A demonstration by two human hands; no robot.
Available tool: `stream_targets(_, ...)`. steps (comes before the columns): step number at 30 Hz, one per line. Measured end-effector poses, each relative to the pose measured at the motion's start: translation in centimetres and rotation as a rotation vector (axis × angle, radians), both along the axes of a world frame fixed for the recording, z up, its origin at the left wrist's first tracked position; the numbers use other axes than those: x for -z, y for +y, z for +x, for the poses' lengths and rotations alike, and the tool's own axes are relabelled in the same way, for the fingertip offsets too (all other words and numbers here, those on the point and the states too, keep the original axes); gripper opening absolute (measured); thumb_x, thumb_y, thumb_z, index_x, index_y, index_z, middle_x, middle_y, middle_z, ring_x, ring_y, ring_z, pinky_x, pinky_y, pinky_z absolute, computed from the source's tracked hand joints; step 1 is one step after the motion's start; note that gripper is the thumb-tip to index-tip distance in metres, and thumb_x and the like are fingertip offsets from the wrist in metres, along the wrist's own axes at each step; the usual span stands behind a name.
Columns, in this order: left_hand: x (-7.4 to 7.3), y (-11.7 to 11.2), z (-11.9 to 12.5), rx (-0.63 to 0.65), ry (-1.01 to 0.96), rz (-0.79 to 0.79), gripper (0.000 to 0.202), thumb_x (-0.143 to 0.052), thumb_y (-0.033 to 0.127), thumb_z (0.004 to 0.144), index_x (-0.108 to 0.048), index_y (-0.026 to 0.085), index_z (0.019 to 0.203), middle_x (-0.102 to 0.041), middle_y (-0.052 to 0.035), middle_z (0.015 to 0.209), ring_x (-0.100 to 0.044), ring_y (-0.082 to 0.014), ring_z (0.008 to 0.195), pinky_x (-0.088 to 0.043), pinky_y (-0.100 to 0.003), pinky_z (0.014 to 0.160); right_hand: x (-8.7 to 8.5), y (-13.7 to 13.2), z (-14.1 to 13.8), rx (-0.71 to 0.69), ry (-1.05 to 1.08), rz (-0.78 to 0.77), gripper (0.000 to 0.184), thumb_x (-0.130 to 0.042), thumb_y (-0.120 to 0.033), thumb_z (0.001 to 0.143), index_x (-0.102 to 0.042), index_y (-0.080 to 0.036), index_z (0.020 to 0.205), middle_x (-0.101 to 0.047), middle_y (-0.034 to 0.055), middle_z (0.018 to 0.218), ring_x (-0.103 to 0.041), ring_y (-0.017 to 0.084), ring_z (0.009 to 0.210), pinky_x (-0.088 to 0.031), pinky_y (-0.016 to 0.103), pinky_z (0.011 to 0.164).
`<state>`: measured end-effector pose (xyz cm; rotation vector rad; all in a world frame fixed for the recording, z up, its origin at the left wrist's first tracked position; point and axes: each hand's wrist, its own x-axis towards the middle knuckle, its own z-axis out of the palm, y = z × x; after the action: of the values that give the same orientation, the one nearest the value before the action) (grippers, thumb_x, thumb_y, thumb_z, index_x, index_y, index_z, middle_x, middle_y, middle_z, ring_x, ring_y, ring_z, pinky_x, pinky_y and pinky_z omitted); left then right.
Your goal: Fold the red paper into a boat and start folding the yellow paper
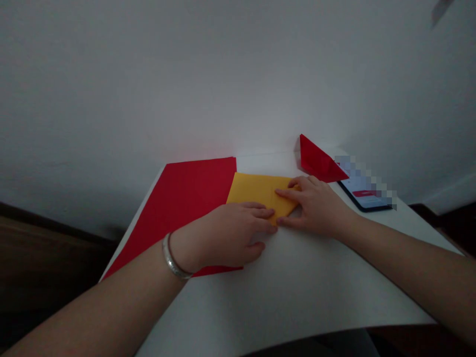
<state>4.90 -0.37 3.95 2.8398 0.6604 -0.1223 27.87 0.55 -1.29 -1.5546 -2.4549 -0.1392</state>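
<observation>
A folded sheet of yellow paper lies on the white table, its left end overlapping a large red sheet. My left hand, with a silver bangle at the wrist, reaches over the red sheet. Its fingers are stretched out and rest on the near edge of the yellow paper. From the other side my right hand presses on the paper's right end, index finger extended across it and thumb at the near edge. Part of the paper is hidden under both hands.
Behind my right hand a folded red paper piece stands against the wall. A tablet or phone with a lit, partly blurred screen lies right of it. The white table meets the grey wall; its near edge curves below.
</observation>
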Motion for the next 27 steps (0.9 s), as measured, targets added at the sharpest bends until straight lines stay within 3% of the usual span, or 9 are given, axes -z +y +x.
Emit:
stream_targets(4, 0.0, 0.2, 0.1, 0.008, -0.03, 0.01, 0.032, -0.054, 0.02, 0.085, -0.065, 0.018, 0.115, -0.056, -0.0095, 0.136, -0.05, -0.0217, 0.127, -0.037, -0.031, 0.108, 0.1, -0.3, -0.2, 0.017, -0.03, 0.022, 0.073, -0.051, -0.074, 0.074, -0.062, -0.027, 0.128, -0.049, 0.0162, 0.138, -0.042, 0.039, 0.125, -0.034, 0.056, 0.1)
stream_targets(15, 0.1, -0.1, 0.2, 0.012, -0.051, 0.057, 0.027, -0.055, 0.023, 0.085, -0.067, 0.017, 0.109, -0.058, -0.0096, 0.132, -0.052, -0.0231, 0.124, -0.04, -0.035, 0.107, 0.2, -0.2, 0.0, 0.028, -0.024, -0.027, 0.065, -0.053, -0.067, 0.078, -0.061, -0.027, 0.129, -0.035, 0.0124, 0.152, -0.029, 0.039, 0.138, -0.029, 0.055, 0.107)
stream_targets(27, 0.1, -0.8, 0.2, -0.008, -0.046, 0.075, 0.025, -0.058, 0.026, 0.083, -0.066, 0.019, 0.106, -0.058, -0.009, 0.132, -0.053, -0.0256, 0.122, -0.044, -0.039, 0.102, 0.4, 0.4, 1.2, 0.003, -0.001, -0.116, 0.045, -0.057, -0.035, 0.086, -0.058, -0.034, 0.131, -0.031, 0.0089, 0.155, -0.025, 0.037, 0.141, -0.028, 0.056, 0.11)
